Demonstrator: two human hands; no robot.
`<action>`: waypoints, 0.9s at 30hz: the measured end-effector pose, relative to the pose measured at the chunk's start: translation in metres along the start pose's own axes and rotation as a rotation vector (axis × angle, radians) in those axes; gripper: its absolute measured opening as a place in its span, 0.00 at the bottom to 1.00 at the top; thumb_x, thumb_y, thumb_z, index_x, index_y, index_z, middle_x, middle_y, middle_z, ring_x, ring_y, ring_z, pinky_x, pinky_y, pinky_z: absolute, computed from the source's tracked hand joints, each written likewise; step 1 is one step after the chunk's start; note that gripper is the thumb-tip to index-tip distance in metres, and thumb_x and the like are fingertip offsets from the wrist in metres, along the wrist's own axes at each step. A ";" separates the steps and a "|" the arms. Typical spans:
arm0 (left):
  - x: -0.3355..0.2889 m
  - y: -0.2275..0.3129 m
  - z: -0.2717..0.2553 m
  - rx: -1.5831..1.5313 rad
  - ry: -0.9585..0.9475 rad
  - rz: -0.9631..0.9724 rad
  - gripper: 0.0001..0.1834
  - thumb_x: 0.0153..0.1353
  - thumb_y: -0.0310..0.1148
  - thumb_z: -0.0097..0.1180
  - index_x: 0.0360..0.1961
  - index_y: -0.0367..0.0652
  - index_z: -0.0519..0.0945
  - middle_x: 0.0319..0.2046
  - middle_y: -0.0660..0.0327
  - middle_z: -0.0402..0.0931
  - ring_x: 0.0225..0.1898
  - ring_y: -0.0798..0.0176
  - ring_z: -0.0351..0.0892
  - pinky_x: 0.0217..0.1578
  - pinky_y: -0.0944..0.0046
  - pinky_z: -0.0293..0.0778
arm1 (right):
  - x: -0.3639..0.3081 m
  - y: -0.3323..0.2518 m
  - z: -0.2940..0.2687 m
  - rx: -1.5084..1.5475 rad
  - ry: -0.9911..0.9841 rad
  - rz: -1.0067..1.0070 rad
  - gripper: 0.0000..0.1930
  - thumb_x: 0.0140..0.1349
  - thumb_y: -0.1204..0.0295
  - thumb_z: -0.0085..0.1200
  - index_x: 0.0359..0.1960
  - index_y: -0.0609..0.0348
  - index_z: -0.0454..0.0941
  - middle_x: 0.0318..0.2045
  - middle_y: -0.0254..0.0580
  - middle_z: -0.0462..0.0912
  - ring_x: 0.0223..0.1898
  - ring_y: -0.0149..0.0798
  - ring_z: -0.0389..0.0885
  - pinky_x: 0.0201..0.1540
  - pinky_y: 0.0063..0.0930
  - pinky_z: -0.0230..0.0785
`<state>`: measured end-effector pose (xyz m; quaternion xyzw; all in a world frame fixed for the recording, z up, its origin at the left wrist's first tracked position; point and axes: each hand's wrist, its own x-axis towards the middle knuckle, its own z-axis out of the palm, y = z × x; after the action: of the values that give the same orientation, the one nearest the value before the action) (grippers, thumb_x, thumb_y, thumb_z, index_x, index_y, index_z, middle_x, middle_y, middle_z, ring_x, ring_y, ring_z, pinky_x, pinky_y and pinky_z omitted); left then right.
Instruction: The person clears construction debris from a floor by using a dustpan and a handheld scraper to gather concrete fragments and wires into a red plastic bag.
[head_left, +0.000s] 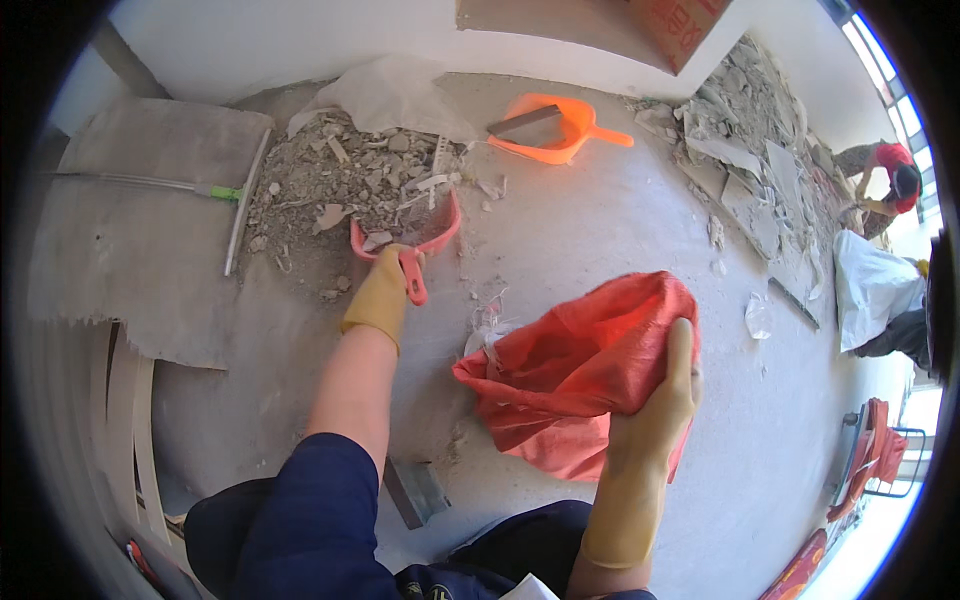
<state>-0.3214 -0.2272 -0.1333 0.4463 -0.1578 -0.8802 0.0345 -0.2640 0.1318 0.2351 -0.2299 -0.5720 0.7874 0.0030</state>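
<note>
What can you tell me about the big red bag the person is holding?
The red woven plastic sack looks thin and crinkly, like coarse woven sheeting. It is crumpled and slack, bunched into folds, and it sags onto the grey concrete floor. The right hand, in a yellow rubber glove, grips its upper edge at the right side. Its left side points toward a small clump of pale scraps beside it. What is inside cannot be seen.

The grey floor (600,230) holds a rubble pile (350,185), an orange dustpan (555,125), a red sack (580,370) — and more rubble (760,170).
</note>
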 end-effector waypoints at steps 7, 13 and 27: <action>-0.042 -0.040 -0.038 -0.182 -0.146 0.099 0.10 0.57 0.26 0.57 0.37 0.39 0.70 0.27 0.55 0.73 0.24 0.57 0.75 0.26 0.62 0.79 | 0.022 0.032 0.018 0.141 -0.163 0.363 0.20 0.69 0.61 0.54 0.55 0.62 0.74 0.48 0.40 0.79 0.47 0.36 0.79 0.49 0.32 0.74; -0.109 -0.073 -0.091 -0.017 0.016 0.213 0.14 0.56 0.32 0.62 0.42 0.38 0.76 0.29 0.55 0.78 0.25 0.54 0.79 0.27 0.58 0.79 | 0.016 0.043 0.033 0.166 -0.254 0.468 0.21 0.69 0.61 0.52 0.56 0.62 0.73 0.49 0.43 0.80 0.49 0.39 0.80 0.50 0.36 0.76; -0.331 -0.065 -0.111 0.340 0.237 0.271 0.09 0.57 0.35 0.61 0.34 0.40 0.80 0.23 0.59 0.78 0.19 0.61 0.76 0.20 0.63 0.72 | 0.015 0.055 0.035 0.157 -0.409 0.410 0.23 0.70 0.59 0.51 0.58 0.64 0.72 0.53 0.47 0.79 0.51 0.44 0.80 0.52 0.39 0.76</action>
<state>-0.0294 -0.1261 0.0417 0.5207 -0.3568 -0.7697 0.0951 -0.2760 0.0856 0.1880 -0.1763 -0.4398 0.8433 -0.2535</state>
